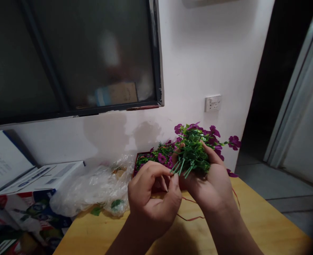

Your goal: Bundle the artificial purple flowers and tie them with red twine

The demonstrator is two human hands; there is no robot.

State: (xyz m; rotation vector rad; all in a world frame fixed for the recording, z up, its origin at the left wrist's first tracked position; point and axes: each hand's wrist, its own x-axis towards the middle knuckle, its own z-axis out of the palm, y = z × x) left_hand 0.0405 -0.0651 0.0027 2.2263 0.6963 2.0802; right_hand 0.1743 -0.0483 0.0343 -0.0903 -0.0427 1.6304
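Note:
My right hand (212,180) is wrapped round a bunch of artificial flowers (195,150) with green leaves and purple blooms, held above the wooden table. The bunch's thin green stems point down and to the left. My left hand (156,194) pinches the end of a stem between thumb and forefinger, to the left of the bunch. Behind my hands, a dark red box (135,166) holds more purple flowers and greenery. A thin red string (191,219) lies looped on the table below my hands.
Crumpled clear plastic (92,189) lies at the table's (262,219) left side, beside stacked printed cartons (39,180). A loose green leaf (95,211) is near it. Behind stands a white wall (188,71) with a socket (213,103); a doorway is at the right.

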